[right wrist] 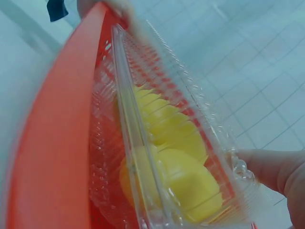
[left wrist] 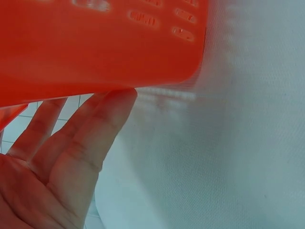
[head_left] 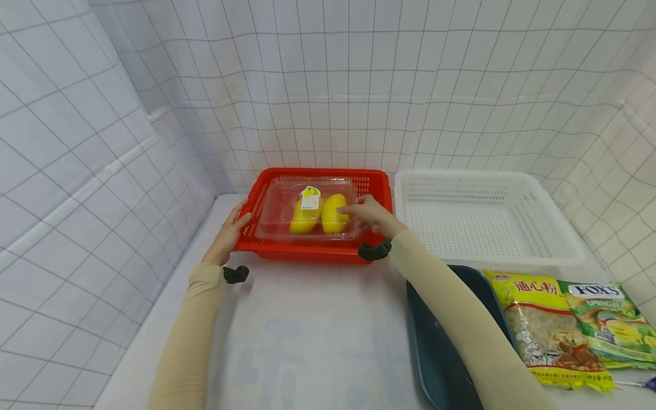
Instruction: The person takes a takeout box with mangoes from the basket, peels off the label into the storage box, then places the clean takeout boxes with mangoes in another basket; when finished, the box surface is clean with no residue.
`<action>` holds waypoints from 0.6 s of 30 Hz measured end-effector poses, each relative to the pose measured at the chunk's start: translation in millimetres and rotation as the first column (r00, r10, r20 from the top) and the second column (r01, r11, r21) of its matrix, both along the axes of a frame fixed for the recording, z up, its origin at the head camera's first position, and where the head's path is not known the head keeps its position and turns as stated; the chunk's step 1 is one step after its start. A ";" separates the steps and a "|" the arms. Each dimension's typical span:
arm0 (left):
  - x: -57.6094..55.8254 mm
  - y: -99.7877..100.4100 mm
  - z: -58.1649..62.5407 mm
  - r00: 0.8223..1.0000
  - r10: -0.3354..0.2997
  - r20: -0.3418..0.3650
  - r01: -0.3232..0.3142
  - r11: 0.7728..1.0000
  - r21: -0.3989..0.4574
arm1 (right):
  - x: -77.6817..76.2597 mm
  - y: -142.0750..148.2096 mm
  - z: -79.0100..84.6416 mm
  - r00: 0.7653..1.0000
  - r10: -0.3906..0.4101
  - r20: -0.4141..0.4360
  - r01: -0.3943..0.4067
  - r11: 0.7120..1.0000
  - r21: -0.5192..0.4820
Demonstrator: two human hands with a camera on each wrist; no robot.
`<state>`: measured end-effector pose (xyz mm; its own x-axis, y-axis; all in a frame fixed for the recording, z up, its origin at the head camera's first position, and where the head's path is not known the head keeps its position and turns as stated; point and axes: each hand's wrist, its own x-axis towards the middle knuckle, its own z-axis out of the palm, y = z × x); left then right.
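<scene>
A clear plastic clamshell box sits in the red basket. Inside it are two smooth yellow fruits, shaped like mangoes, and its lid bears a white label. My right hand pinches the box's right side, thumb on the lid; in the right wrist view the thumb meets the box's edge. At the basket's left side, my left hand holds the rim, with the thumb over it. In the left wrist view its fingers reach the basket wall, some tips hidden behind it.
To the right stands a white basket beside the red one. A dark blue tray lies partly under my right forearm. Right of it lie a yellow pasta bag and a green FOX'S bag. Grid-patterned white sheets surround the table.
</scene>
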<state>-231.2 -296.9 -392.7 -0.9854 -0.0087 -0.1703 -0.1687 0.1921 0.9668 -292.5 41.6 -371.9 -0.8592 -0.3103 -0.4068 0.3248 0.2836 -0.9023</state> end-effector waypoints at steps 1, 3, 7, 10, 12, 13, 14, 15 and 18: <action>-1.9 -1.6 -3.0 1.000 0.002 -0.002 -0.002 1.000 -0.004 | 1.9 0.1 2.4 1.000 -0.005 0.001 0.005 1.000 -0.022; -5.7 -5.1 -9.3 1.000 0.004 -0.004 -0.004 1.000 -0.021 | 5.6 1.1 7.4 1.000 -0.019 -0.003 0.019 0.999 -0.043; -9.2 -9.2 -17.5 1.000 0.009 -0.010 -0.009 0.999 -0.046 | 14.1 4.4 16.9 0.999 -0.052 0.004 0.052 0.995 -0.082; -8.7 -8.5 -16.5 1.000 0.008 -0.011 -0.009 0.999 -0.048 | 21.7 9.6 24.7 0.997 -0.078 0.009 0.078 0.990 -0.117; -6.9 -6.9 -13.0 1.000 0.011 -0.006 -0.012 0.999 -0.040 | 28.0 14.2 30.8 0.996 -0.092 0.016 0.093 0.987 -0.134; -5.5 -5.6 -10.2 1.000 0.011 -0.001 -0.011 0.999 -0.031 | 31.4 16.7 33.9 0.995 -0.098 0.019 0.099 0.985 -0.141; -3.5 -4.1 -7.0 1.000 0.012 0.004 -0.012 1.000 -0.021 | 34.9 19.4 36.9 0.995 -0.100 0.021 0.102 0.984 -0.144; -1.7 -2.6 -3.9 1.000 0.011 0.007 -0.011 1.000 -0.013 | 38.8 22.3 40.0 0.995 -0.099 0.022 0.101 0.985 -0.143; 4.7 1.9 4.5 1.000 0.011 0.019 -0.011 1.000 0.006 | 52.1 32.1 47.7 0.997 -0.080 0.018 0.081 0.988 -0.128</action>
<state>-226.5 -295.1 -388.1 -0.9817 -0.0184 -0.1894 -0.1896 0.1846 0.9644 -240.4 73.6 -324.2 -0.8786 -0.2905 -0.3791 0.3535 0.1383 -0.9252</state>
